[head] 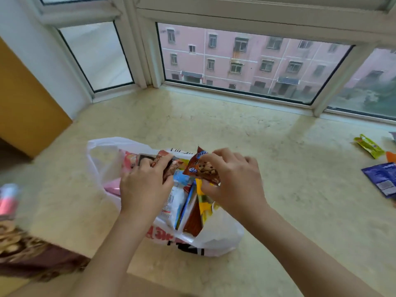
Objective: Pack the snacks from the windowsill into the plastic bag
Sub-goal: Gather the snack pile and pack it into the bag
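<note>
Right hand (233,181) pinching brown cookie packet (202,168) – over plastic bag (218,234) | left hand (145,185) gripping brown wrapper (169,162) – inside bag | on windowsill (278,168)

I can read no text with certainty. The white plastic bag (216,236) carries large red and black printed characters, partly folded and illegible. The brown cookie packet (200,168) shows a blue-and-white logo, too blurred for me to make out.

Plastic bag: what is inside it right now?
The plastic bag holds upright packets: white-blue, yellow, red-brown, pink. Both hands and the bag's walls cover whatever lies deeper.
</note>
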`<state>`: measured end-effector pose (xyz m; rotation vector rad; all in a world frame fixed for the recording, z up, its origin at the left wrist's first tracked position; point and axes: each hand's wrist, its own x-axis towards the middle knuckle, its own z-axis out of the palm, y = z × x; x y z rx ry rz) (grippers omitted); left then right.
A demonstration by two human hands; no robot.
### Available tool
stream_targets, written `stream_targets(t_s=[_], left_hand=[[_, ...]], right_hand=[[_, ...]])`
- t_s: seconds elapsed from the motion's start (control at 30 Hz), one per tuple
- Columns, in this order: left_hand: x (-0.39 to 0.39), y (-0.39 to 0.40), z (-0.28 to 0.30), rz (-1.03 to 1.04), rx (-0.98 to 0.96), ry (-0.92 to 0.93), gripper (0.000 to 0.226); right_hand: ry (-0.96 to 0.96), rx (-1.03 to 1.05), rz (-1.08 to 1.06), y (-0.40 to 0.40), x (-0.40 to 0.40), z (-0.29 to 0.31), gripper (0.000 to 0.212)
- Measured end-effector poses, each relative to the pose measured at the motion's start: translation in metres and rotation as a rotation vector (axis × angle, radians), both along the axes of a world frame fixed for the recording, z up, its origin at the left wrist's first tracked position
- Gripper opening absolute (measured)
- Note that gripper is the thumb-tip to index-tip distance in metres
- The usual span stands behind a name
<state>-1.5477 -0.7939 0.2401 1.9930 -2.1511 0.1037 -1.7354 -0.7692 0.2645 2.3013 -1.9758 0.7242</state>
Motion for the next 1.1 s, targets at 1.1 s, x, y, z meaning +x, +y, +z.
stream_targets(t_s=[1.1], left_hand=[[-0.158,-0.027,-0.004,-0.414,-0.215,0.225,0.048]], right_hand=[[0.139,-0.001,-0.331,0.019,-0.123,-0.039,0.047]])
